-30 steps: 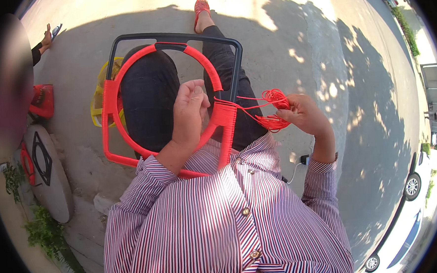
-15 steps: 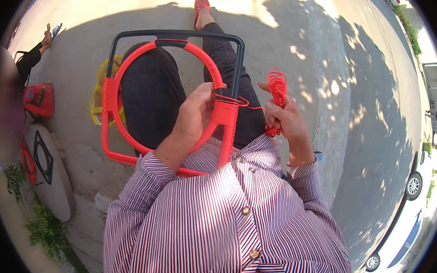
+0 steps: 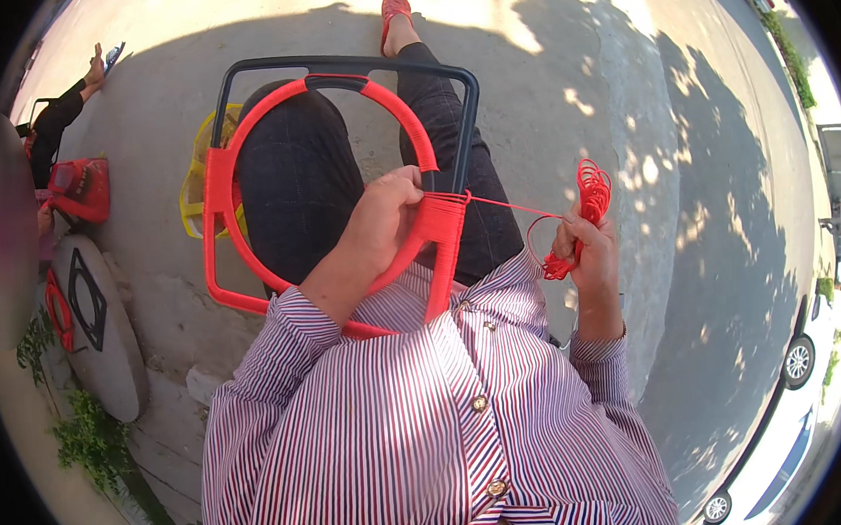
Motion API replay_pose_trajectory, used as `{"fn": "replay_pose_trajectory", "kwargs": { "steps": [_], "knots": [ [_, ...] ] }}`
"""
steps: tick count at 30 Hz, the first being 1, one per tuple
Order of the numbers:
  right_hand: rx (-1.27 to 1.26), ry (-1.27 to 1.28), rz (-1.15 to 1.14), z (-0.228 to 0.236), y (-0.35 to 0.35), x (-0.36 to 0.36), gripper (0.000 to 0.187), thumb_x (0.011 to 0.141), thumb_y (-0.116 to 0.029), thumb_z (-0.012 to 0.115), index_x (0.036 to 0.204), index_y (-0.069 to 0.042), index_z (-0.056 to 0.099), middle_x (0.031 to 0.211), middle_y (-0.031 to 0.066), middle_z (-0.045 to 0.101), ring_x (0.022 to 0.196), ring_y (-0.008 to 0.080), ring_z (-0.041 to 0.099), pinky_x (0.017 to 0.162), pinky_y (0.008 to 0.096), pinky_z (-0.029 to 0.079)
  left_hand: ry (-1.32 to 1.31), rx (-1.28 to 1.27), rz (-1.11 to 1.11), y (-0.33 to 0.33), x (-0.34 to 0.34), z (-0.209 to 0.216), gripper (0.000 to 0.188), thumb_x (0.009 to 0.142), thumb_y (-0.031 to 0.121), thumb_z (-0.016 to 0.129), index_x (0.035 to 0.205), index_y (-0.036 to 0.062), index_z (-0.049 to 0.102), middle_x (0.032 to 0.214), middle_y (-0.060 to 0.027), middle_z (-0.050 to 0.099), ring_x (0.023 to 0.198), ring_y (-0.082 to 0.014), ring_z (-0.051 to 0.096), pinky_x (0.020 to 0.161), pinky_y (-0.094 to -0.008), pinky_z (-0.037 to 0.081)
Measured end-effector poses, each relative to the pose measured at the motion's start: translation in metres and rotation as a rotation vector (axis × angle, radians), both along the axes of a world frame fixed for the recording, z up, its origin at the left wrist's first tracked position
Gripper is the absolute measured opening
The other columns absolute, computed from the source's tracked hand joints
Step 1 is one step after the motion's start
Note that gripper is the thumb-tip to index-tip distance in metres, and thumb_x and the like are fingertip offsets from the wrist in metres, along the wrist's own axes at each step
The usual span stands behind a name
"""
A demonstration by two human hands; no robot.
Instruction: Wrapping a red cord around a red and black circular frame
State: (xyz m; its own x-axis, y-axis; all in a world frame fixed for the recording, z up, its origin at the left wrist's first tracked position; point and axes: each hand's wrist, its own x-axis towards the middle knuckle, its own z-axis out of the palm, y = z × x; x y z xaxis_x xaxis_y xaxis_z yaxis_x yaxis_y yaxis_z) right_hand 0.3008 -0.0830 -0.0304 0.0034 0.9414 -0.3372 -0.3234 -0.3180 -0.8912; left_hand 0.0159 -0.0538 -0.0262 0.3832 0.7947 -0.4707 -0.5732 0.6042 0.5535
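A frame [image 3: 445, 225] made of a rounded rectangle with a ring inside rests over my lap. Red cord wraps most of it; the far bar and short pieces of the ring and right side show bare black. My left hand [image 3: 380, 222] grips the ring's right side by the wrapped joint, its fingers partly hidden behind the frame. Out to the right, my right hand [image 3: 586, 249] is closed around a looped bundle of red cord [image 3: 594, 192]. From that hand a taut strand runs to the upper end of the wrapping on the frame's right side.
Behind my left knee lies a yellow basket [image 3: 191, 194], partly hidden. Left, a round stone slab [image 3: 121, 364] bears a bare black frame [image 3: 84, 290] and a red piece [image 3: 58, 310]. Beyond are a red bag [image 3: 84, 190] and another person's leg [image 3: 57, 129]. White car [image 3: 782, 453] at right.
My right hand has moved right and slightly down with the cord bundle, and the slack strand has been drawn taut. My left hand keeps its hold on the frame.
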Motion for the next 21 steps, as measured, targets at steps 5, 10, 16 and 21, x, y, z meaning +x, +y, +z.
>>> {"fn": "replay_pose_trajectory", "kwargs": {
  "steps": [5,10,16,21],
  "knots": [
    [-0.08,0.046,0.027,-0.023,-0.016,0.006,0.016,0.083,-0.006,0.057,0.069,-0.006,0.05,0.051,0.0038,0.047,0.041,0.0112,0.041,0.042,0.026,0.031,-0.161,-0.012,0.006,0.009,-0.001,0.008,0.03,0.079,0.004,0.04,0.104,-0.0003,0.057,0.091,-0.0076,0.065,0.082,-0.0179,0.064,0.08,-0.0335,0.054],
    [-0.129,0.06,0.076,-0.034,-0.009,-0.002,0.017,0.085,-0.008,0.056,0.068,-0.006,0.051,0.051,0.0032,0.047,0.041,0.0095,0.039,0.042,0.025,0.029,-0.238,0.028,0.003,0.011,-0.004,0.003,0.034,0.079,0.004,0.042,0.109,-0.0003,0.056,0.092,-0.0062,0.065,0.083,-0.0165,0.063,0.081,-0.0324,0.053],
    [0.048,-0.793,0.086,-0.049,0.027,0.02,0.054,0.078,-0.019,0.066,0.121,0.007,0.046,0.1,0.017,0.066,0.088,0.0246,0.066,0.077,0.0334,0.05,-0.134,0.097,-0.023,0.012,0.012,0.009,0.031,0.08,0.009,0.046,0.109,0.0009,0.055,0.093,-0.0081,0.064,0.084,-0.0209,0.064,0.078,-0.0358,0.053],
    [0.424,-0.797,0.228,0.009,0.068,-0.05,0.034,0.082,-0.012,0.055,0.113,-0.003,0.044,0.098,0.0192,0.061,0.092,0.0394,0.06,0.079,0.0453,0.046,0.207,0.219,0.239,-0.002,-0.013,-0.022,0.048,0.089,0.032,0.05,0.126,0.0002,0.045,0.114,-0.0143,0.057,0.098,-0.0208,0.059,0.085,-0.0356,0.049]
  ]
}}
